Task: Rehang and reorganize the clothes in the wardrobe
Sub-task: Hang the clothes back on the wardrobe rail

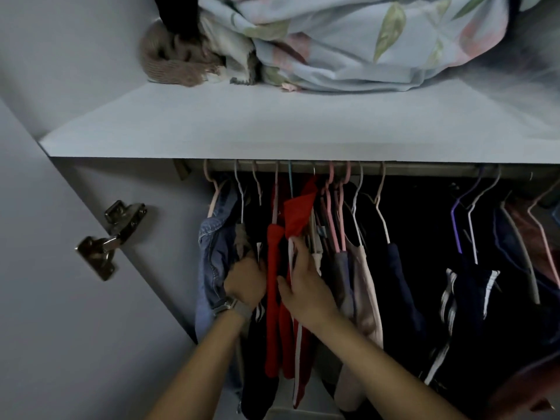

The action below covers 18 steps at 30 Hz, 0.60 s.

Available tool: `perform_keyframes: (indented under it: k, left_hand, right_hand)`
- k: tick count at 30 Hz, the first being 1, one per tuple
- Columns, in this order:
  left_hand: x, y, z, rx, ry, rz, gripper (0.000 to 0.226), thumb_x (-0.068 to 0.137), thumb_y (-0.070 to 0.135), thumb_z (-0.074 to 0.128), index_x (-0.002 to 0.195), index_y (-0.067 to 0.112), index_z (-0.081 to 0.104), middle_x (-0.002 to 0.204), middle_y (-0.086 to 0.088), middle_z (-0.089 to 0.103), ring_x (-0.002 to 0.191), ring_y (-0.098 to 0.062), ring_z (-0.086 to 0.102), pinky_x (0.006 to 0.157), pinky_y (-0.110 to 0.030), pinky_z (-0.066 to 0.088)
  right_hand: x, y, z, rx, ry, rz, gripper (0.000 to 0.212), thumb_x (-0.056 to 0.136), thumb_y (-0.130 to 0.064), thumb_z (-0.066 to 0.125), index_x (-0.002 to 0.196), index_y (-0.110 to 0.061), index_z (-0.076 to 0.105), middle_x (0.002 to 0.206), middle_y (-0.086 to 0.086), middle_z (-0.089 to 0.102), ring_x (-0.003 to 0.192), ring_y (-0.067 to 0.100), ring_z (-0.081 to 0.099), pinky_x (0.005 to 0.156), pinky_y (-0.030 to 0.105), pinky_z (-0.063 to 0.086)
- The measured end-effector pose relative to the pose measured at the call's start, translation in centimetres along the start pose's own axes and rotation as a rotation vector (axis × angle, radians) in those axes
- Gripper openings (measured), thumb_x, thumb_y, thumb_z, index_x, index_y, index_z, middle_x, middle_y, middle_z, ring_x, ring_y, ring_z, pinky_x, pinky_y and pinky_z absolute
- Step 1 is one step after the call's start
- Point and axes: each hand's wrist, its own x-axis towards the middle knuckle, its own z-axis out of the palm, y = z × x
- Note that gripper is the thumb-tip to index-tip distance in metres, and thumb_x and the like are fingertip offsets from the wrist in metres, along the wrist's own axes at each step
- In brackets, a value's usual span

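left hand [245,278] grips dark clothes, right hand [304,281] lies flat against red garment [274,298], parting hangers to make room.

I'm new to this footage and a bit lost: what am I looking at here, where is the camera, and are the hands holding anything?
There is no machine here. One camera, worn on a person's head, looks forward and down into an open wardrobe. Both bare arms reach in from below. The left hand, with a watch on its wrist, has its fingers curled into the clothes beside the denim garment; exactly what its grip closes on is hidden. The right hand lies with straight fingers against the red garment, parting the clothes rather than gripping. The garments hang on hangers from a rail under a white shelf. On that shelf lie a floral sheet and a brown knit.
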Motion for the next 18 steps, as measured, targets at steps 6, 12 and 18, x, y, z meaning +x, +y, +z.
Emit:
perform_keyframes:
  k: [6,12,18]
  left_hand:
    - [0.9,-2.2,-1.2,-0.275,0.149,0.046,0.042,0.099,0.007,0.038,0.140,-0.002,0.035,0.114,-0.021,0.059,0.100,-0.034,0.058,0.081,-0.030,0.043]
    - [3.7,-6.5,-1.4,-0.379,0.162,-0.047,0.037,0.100,0.017,0.039,0.128,-0.006,0.050,0.108,-0.024,0.064,0.094,-0.033,0.061,0.085,-0.036,0.049]
    - [1.6,-5.5,-3.5,-0.435,-0.052,-0.052,0.034,0.098,0.036,0.040,0.101,0.010,0.061,0.090,-0.012,0.066,0.083,-0.026,0.062,0.070,-0.031,0.047]
  right_hand:
    - [0.8,-0.5,1.4,0.039,0.052,0.096,0.046,0.091,-0.004,0.048,0.136,-0.008,0.041,0.125,0.005,0.051,0.111,0.014,0.051,0.094,0.019,0.040]
    - [1.6,-3.1,2.8,-0.008,-0.109,0.079,0.033,0.091,-0.010,0.048,0.124,-0.006,0.048,0.119,0.009,0.054,0.107,0.022,0.056,0.094,0.034,0.046]
    - [2.0,-3.3,1.5,-0.251,0.047,-0.105,0.044,0.090,-0.049,0.052,0.120,-0.017,0.058,0.113,0.002,0.063,0.106,0.019,0.056,0.093,0.030,0.043]
